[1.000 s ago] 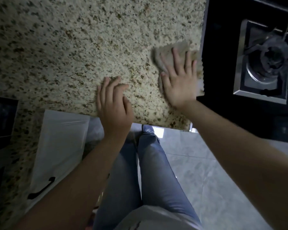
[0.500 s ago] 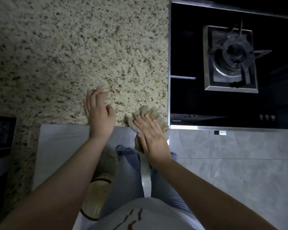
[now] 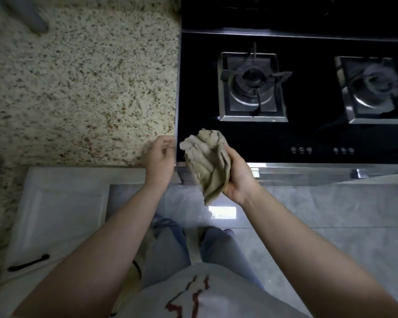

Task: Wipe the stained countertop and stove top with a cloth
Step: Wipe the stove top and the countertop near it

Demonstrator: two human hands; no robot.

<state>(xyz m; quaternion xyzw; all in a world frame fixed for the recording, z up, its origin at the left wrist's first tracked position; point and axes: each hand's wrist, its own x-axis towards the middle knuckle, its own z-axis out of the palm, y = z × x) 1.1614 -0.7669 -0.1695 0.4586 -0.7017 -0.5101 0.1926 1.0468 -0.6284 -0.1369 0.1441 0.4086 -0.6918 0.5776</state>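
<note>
Crumpled beige cloth (image 3: 207, 164) lifted over black glass stove top (image 3: 308, 138).
Gripped in right hand (image 3: 237, 177); left hand (image 3: 160, 157) loosely curled, holding nothing, beside speckled granite countertop (image 3: 83, 88).

We see the speckled granite bench (image 3: 78, 88) on the left, and the black glass stove top (image 3: 308, 138) touching its right edge. Its 2 steel-framed gas burners (image 3: 253, 88) (image 3: 375, 88) sit side by side, behind the row of touch controls (image 3: 322, 149) near its front edge.
</note>
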